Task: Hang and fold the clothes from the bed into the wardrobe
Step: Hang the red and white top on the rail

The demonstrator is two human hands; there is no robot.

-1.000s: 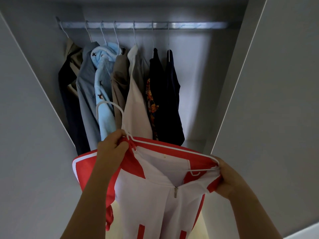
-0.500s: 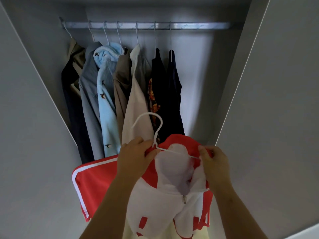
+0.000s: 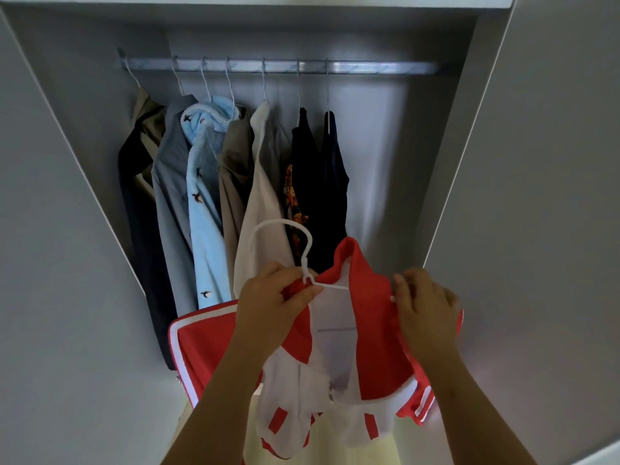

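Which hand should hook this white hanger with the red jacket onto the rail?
Probably the left. The left hand pinches the white plastic hanger just below its hook, while the right hand only grips the shoulder of the red and white jacket.

One wide-angle head-worn view looks forward into the wardrobe (image 3: pixel 402 146) from close by, the rail (image 3: pixel 385 67) far.

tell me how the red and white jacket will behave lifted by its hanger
Probably floppy: the red and white jacket sags and bunches below the left hand and right hand. Likely light: a thin white hanger seems to carry it. Collar stands up, so perhaps stiffer there.
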